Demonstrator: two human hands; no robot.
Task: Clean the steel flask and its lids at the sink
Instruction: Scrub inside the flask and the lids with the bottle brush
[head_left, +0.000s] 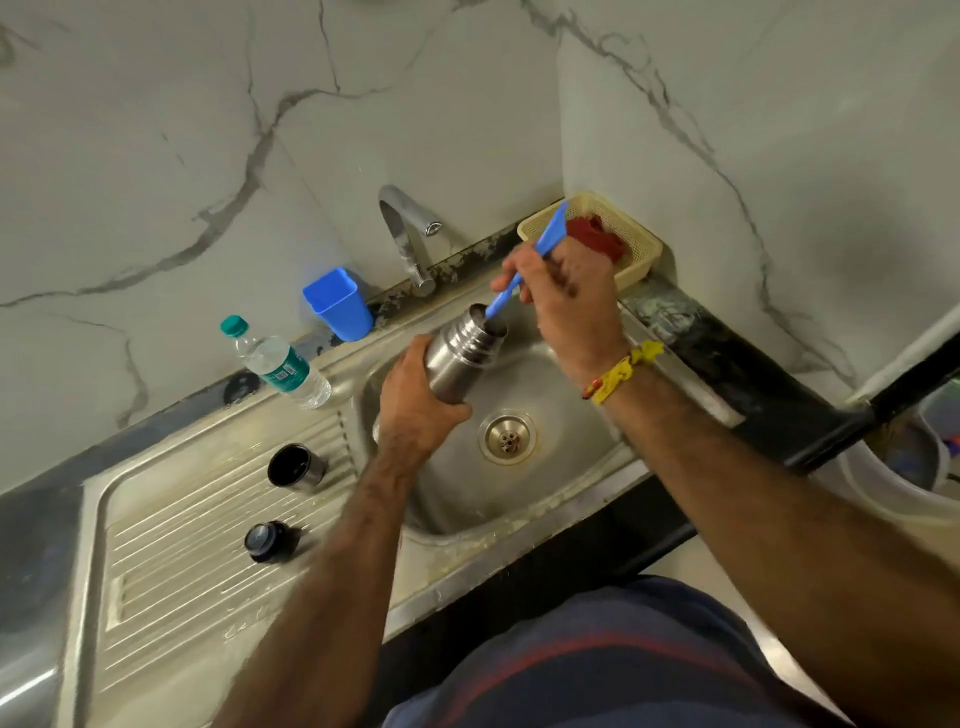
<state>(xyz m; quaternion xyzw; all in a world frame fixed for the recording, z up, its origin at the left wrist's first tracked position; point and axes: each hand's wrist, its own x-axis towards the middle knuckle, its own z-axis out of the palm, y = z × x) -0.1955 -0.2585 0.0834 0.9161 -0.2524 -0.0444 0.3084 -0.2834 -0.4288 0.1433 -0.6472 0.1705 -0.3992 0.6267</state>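
My left hand (413, 410) grips the lower body of the steel flask (462, 351), which tilts over the sink basin (566, 415) with its open mouth toward the tap. My right hand (563, 291) holds a blue brush handle (524, 265) whose lower end goes into the flask's mouth. On the ribbed drainboard (197, 525) to the left lie two lids: a steel cup lid (296, 467) on its side and a dark stopper lid (267, 541) nearer me.
A steel tap (410, 239) stands behind the basin. A blue plastic cup (337, 304) and a water bottle (278, 364) with a green cap lie at the back left. A cream basket (631, 234) holding a red cloth sits at the back right.
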